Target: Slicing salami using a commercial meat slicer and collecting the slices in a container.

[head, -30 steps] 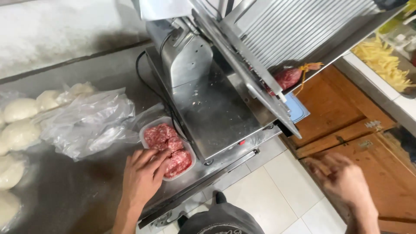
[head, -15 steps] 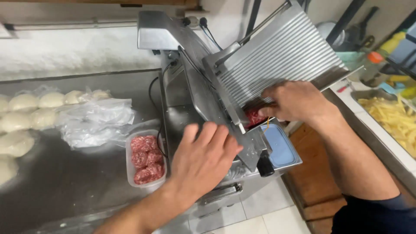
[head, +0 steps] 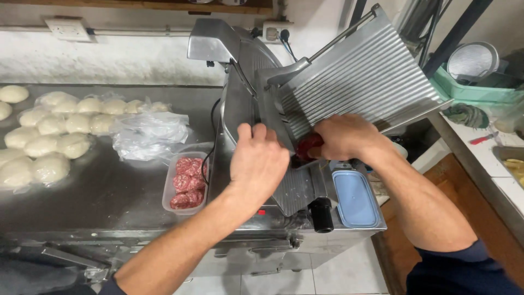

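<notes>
Both forearms are reaching forward, converging. The left hand (head: 259, 161) is lying palm down with fingers curled forward. The right hand (head: 344, 136) is closing around something, knuckles up, wrist bent inward.

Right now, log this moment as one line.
left hand: on slicer | right hand: holds red meat on carriage | tub of meat slices: left of slicer
</notes>
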